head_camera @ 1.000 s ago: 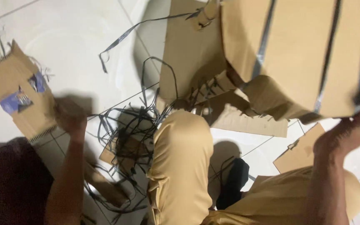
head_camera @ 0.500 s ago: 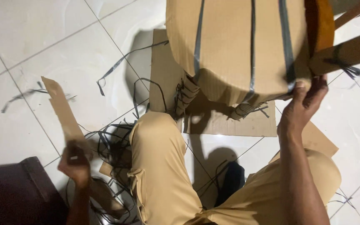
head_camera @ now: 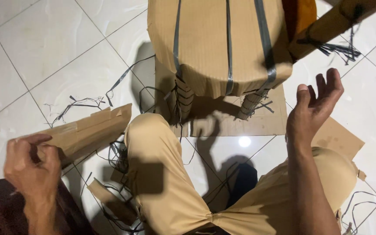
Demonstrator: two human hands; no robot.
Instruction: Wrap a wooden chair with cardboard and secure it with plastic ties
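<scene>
Low at the left, the left hand [head_camera: 31,167] clamps a torn brown cardboard strip [head_camera: 90,130] while the right hand [head_camera: 314,109] hangs spread and empty beside the cardboard-wrapped, grey-strapped stool [head_camera: 223,43], which might tip unsupported

White tiled floor [head_camera: 44,56], black strap scraps [head_camera: 77,104], tan trousers [head_camera: 162,174]

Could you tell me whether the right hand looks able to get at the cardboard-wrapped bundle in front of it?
Probably yes: the right hand is open and empty, raised just beside the cardboard-wrapped bundle, with nothing between them.
</scene>
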